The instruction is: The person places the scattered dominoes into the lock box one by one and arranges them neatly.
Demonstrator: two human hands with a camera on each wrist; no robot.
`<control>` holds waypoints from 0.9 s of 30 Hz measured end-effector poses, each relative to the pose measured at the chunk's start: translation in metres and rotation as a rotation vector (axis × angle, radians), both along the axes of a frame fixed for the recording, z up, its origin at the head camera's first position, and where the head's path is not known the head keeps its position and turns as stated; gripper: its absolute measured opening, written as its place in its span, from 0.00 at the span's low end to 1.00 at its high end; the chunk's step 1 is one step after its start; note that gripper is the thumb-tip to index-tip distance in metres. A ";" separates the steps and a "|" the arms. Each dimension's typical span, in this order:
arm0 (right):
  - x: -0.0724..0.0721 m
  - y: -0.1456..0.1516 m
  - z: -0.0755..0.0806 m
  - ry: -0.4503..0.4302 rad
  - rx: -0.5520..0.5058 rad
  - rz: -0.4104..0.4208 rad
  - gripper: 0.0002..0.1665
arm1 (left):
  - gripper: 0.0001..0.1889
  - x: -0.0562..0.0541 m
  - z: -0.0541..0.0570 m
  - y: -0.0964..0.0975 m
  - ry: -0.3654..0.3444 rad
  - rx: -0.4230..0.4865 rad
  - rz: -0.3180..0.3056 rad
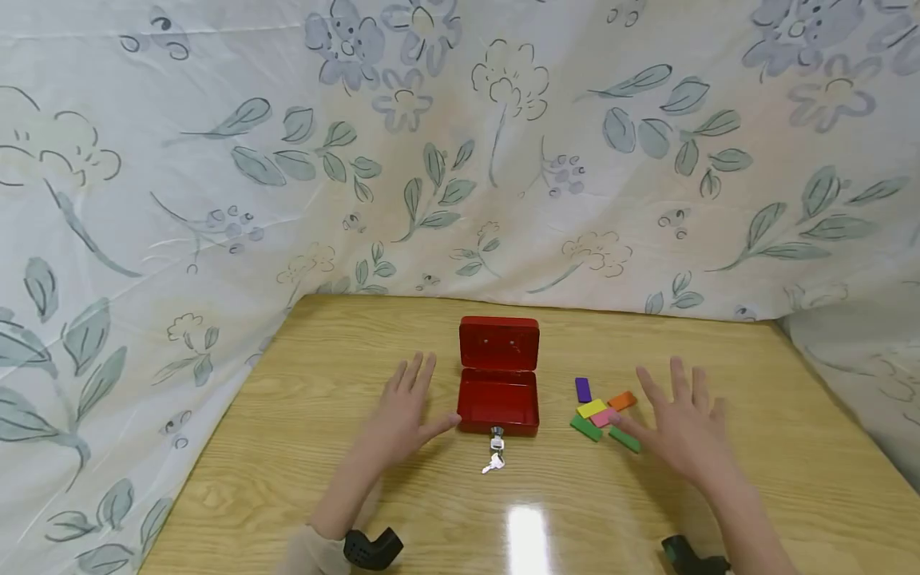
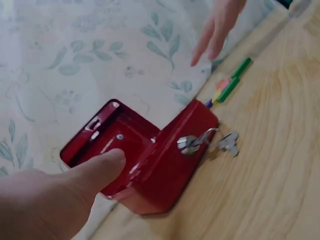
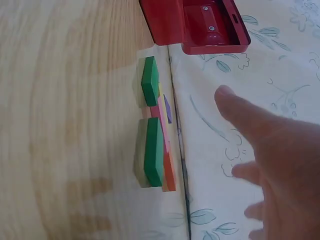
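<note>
A small red metal cash box [image 1: 498,399] stands on the table with its lid raised and nothing inside. Keys [image 1: 494,461] hang from the lock [image 2: 188,144] on its front. My left hand [image 1: 402,419] is just left of the box with fingers spread, its thumb tip close to the box's left wall. To the right lies a loose group of flat coloured blocks: purple [image 1: 583,390], yellow [image 1: 592,409], pink [image 1: 604,417], orange [image 1: 621,400] and green [image 3: 154,152] ones. My right hand [image 1: 683,423], fingers spread, hovers beside them and holds nothing.
The wooden table [image 1: 345,343] ends at the back against a hanging floral cloth [image 1: 431,160], which also drapes down the left and right sides. A dark wrist camera [image 1: 374,549] sits on my left wrist, and another [image 1: 691,557] on my right.
</note>
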State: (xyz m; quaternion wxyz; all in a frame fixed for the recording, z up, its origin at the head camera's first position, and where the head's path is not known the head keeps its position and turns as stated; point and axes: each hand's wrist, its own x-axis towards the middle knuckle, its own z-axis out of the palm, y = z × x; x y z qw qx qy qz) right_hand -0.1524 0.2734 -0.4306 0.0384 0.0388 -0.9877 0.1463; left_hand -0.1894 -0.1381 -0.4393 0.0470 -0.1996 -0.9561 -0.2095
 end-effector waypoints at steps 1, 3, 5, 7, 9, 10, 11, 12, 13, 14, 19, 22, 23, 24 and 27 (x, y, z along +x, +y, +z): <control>0.000 -0.001 -0.001 0.007 -0.010 0.013 0.60 | 0.54 0.001 -0.002 0.002 -0.009 0.031 -0.012; -0.001 -0.002 -0.002 0.021 -0.034 0.045 0.58 | 0.55 0.003 -0.007 0.007 -0.034 0.104 -0.027; -0.001 -0.003 -0.003 0.045 -0.055 0.075 0.56 | 0.54 0.004 -0.013 0.012 -0.059 0.176 -0.038; -0.002 -0.003 -0.005 0.074 -0.075 0.096 0.55 | 0.52 0.006 -0.017 0.016 -0.084 0.239 -0.047; -0.003 -0.003 -0.007 0.099 -0.101 0.113 0.54 | 0.50 0.008 -0.020 0.021 -0.099 0.299 -0.057; -0.004 -0.002 -0.007 0.106 -0.126 0.120 0.53 | 0.49 0.009 -0.022 0.022 -0.105 0.322 -0.063; -0.004 -0.002 -0.008 0.109 -0.158 0.126 0.52 | 0.47 0.009 -0.023 0.024 -0.105 0.342 -0.070; -0.004 -0.001 -0.008 0.112 -0.189 0.131 0.50 | 0.46 0.010 -0.023 0.026 -0.109 0.362 -0.075; -0.005 -0.001 -0.008 0.117 -0.221 0.137 0.49 | 0.45 0.009 -0.024 0.027 -0.108 0.375 -0.077; -0.005 0.000 -0.008 0.119 -0.252 0.143 0.48 | 0.44 0.009 -0.025 0.028 -0.103 0.385 -0.080; -0.004 0.004 -0.010 0.134 -0.404 0.167 0.40 | 0.40 0.007 -0.029 0.029 -0.100 0.444 -0.062; 0.000 0.007 -0.010 0.103 -0.477 0.167 0.36 | 0.37 0.007 -0.032 0.030 -0.097 0.502 -0.053; 0.002 0.009 -0.010 0.084 -0.496 0.163 0.35 | 0.36 0.007 -0.034 0.030 -0.091 0.524 -0.060; 0.004 0.010 -0.010 0.067 -0.507 0.157 0.34 | 0.35 0.007 -0.036 0.031 -0.083 0.546 -0.072; 0.009 0.012 -0.008 0.013 -0.533 0.132 0.31 | 0.32 0.008 -0.040 0.034 -0.070 0.615 -0.115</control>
